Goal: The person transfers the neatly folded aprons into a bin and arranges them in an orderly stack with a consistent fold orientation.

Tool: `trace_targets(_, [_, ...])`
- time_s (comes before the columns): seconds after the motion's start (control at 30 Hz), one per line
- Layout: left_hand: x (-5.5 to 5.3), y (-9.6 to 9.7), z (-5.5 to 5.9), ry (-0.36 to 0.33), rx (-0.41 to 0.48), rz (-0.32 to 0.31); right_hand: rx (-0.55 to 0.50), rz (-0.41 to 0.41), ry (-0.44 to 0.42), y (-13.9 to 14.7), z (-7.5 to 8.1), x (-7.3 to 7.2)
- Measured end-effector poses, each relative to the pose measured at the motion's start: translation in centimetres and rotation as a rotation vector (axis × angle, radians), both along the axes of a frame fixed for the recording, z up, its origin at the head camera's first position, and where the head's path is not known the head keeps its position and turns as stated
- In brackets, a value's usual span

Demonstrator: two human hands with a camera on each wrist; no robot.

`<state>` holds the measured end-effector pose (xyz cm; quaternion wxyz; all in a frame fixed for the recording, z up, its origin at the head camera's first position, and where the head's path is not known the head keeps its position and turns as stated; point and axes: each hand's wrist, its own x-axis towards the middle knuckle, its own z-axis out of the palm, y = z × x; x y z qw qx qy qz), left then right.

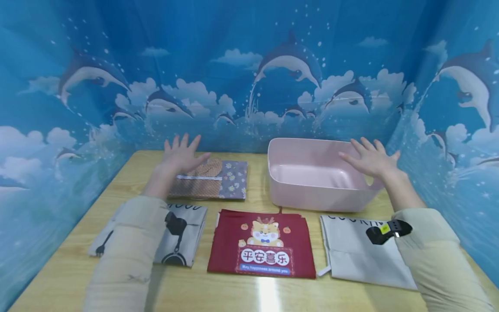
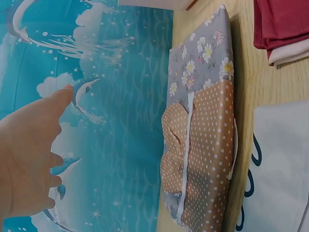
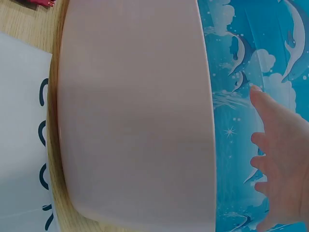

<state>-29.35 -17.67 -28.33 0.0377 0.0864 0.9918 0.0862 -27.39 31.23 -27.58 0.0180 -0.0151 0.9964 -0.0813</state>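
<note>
My left hand is raised with spread fingers above a folded cloth of grey floral fabric, which has a brown polka-dot pocket and bow. Nothing is in that hand. On the other side, my right hand hovers with fingers spread, overlapping the right end of a pink plastic bin in the head view. It too holds nothing. In the right wrist view the bin's side wall fills the middle, with the hand beyond its rim.
Along the front of the wooden table lie a folded grey-white cloth with utensil prints, a folded dark red cloth with a cartoon animal, and another folded grey-white cloth. A blue dolphin curtain surrounds the back and sides.
</note>
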Motion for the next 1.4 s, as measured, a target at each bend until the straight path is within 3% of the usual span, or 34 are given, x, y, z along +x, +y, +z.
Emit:
trace_targets(0.4, [0.4, 0.9, 0.8, -0.03, -0.008, -0.025, 0.014, 0.009, -0.024, -0.2, 0.7, 0.7])
trace_targets(0.63, [0.6, 1.4, 0.9, 0.007, -0.056, -0.054, -0.011, 0.046, 0.001, -0.4, 0.9, 1.3])
trace_targets(0.97, [1.7, 2.2, 0.2, 0.153, -0.096, -0.105, 0.012, 0.119, 0.158, -1.4, 0.2, 3.1])
trace_targets(1.4, [3.2, 3.1, -0.3, 0.22, -0.083, -0.113, -0.038, 0.187, 0.333, -2.2, -0.5, 5.1])
